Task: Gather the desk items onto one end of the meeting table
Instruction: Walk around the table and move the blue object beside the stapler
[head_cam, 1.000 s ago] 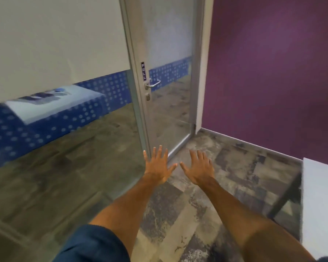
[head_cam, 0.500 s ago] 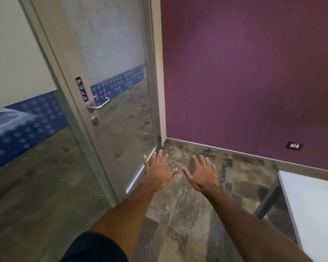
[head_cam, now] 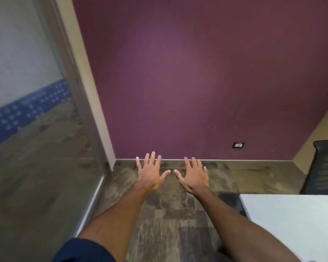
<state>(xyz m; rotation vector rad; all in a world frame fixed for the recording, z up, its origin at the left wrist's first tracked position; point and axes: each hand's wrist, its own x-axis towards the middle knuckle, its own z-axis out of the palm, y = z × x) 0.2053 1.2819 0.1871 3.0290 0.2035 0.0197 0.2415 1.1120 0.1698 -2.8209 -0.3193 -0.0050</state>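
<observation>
My left hand (head_cam: 151,174) and my right hand (head_cam: 194,176) are stretched out side by side over the carpet, palms down, fingers spread, holding nothing. A corner of the white meeting table (head_cam: 295,224) shows at the lower right, with my right forearm passing in front of it. No desk items are in view.
A purple wall (head_cam: 178,82) stands straight ahead with a small socket (head_cam: 238,145) low on it. A glass door (head_cam: 32,129) with a metal frame fills the left side. A black office chair (head_cam: 324,167) stands behind the table at the right edge. Patterned carpet (head_cam: 169,214) covers the floor.
The view has swung to the right: the glass door slid toward the left edge, and more of the table plus the chair came into view. Both hands stay spread out in front.
</observation>
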